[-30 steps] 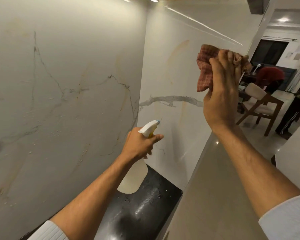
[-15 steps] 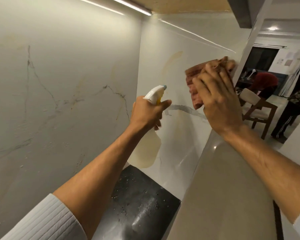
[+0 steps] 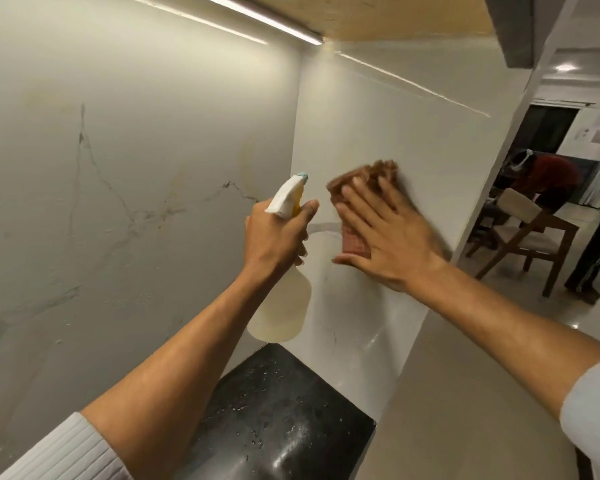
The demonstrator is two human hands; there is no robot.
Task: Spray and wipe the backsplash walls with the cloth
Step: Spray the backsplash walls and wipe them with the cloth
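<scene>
Reddish-brown cloth point(image 3: 364, 188) lay pinned flat to the side backsplash wall point(image 3: 406, 140) under the open right hand point(image 3: 388, 244). Left hand point(image 3: 274, 240) gripped the spray bottle point(image 3: 284, 296) beside it; an accidental trigger squeeze could mist the wiping hand.

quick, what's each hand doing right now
Left hand: closed around the spray bottle, nozzle toward the wall.
Right hand: open and flat, pressing the cloth against the backsplash wall.

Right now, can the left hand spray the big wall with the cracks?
Probably yes. The left hand holds the spray bottle beside that veined wall, with nothing between them.
</scene>
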